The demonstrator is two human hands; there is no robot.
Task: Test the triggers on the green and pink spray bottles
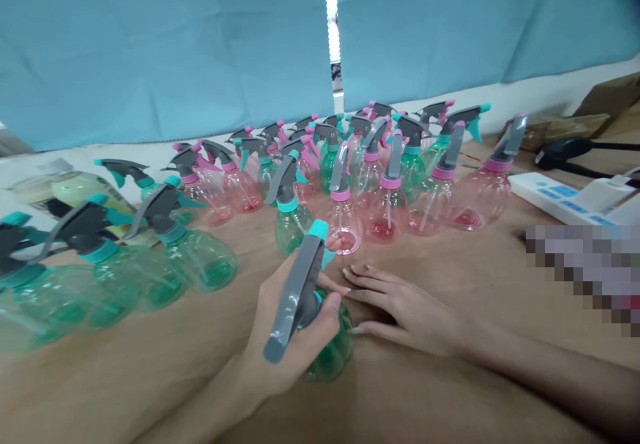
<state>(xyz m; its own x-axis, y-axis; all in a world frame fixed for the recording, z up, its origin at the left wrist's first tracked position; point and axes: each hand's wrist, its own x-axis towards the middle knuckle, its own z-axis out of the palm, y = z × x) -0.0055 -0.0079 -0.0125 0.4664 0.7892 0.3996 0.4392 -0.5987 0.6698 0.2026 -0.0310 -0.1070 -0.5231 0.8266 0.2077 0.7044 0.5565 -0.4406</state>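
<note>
My left hand (295, 327) is wrapped round the neck of a green spray bottle (331, 357) with a grey and turquoise trigger head (297, 291). The bottle stands close in front of me, and my fingers cover part of its neck and body. To its right, my right hand (400, 304) lies palm down, fingers stretched out and apart, fingertips near the bottle's side. Whether they touch it I cannot tell. Just beyond the hands stand another green spray bottle (291, 224) and a pink spray bottle (345, 221).
Several pink and green spray bottles crowd the back of the brown table (440, 391). More green bottles (200, 264) stand at the left, before a large bottle of pale liquid (95, 191). At the right are a white power strip (550, 194) and a black object (560, 154).
</note>
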